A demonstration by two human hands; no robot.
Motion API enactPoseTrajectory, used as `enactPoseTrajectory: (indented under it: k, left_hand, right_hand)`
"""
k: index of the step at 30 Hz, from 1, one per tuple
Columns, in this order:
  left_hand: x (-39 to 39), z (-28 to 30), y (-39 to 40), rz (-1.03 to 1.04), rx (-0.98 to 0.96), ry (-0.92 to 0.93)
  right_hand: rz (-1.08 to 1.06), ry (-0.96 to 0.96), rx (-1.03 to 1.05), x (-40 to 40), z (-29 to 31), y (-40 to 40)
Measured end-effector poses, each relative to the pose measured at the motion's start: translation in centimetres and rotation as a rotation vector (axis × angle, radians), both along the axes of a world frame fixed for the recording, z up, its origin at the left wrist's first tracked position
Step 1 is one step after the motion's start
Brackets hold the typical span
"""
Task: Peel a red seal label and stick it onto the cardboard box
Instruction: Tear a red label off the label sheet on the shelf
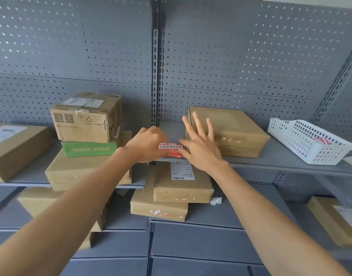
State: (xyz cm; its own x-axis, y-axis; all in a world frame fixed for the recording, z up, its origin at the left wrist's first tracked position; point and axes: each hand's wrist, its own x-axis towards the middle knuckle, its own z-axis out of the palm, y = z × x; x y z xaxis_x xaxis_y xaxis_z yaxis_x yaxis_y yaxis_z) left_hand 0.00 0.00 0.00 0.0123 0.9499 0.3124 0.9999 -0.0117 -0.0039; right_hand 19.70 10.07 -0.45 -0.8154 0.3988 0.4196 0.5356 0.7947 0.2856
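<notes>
The thin, bendy red label [170, 146] (easily creased) is pinched by the closed left hand [146, 144]; the right hand [201, 144] is spread open, holding nothing, beside the box [231, 128] at the shelf [270, 162] edge.

Red seal label [170, 146]: small rectangle, red with a white band of dark printed characters across its top; held level between the two hands, in front of the grey shelf edge; more red labels [176, 154] show just beneath it, partly hidden. Cardboard box [229, 130]: flat, brown, lid closed, lying on the shelf just right of the label; white scraps of torn sticker mark its front top edge.
</notes>
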Motion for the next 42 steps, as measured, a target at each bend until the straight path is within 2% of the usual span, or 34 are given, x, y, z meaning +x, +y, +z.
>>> enactPoseTrajectory:
  k: [3, 12, 21, 28, 33, 36, 38, 42]
  left_hand:
    - [0.0, -0.8, -0.4, 0.03, -0.055, -0.021]
    - [-0.2, -1.2, -0.9, -0.03, 0.018, -0.132]
    - [-0.9, -0.6, -0.8, -0.018, 0.036, -0.166]
    - [-0.7, -0.1, -0.4, -0.106, 0.206, -0.098]
    - [-0.9, 0.8, 0.2, -0.127, 0.341, -0.04]
    - [-0.8, 1.5, 0.8, -0.101, 0.431, -0.032]
    - [-0.8, 2.3, 1.4, -0.056, 0.522, -0.034]
    - [0.0, 4.3, 3.1, 0.021, 0.696, -0.016]
  right_hand:
    - [-0.01, -0.049, 0.03, -0.2, -0.9, 0.0]
    - [0.023, -0.053, 0.002, -0.5, -1.6, 0.3]
    - [0.122, 0.108, 0.054, -0.8, -1.3, 1.2]
    - [0.171, 0.203, 0.199, -1.1, -0.7, 2.3]
    - [0.258, 0.31, 0.198, -0.8, 0.0, 3.2]
    - [0.294, 0.42, 0.117, -0.8, 0.8, 3.8]
    - [0.26, 0.556, -0.007, -0.7, 1.6, 4.2]
    - [0.17, 0.882, -0.521, 1.0, 4.4, 4.6]
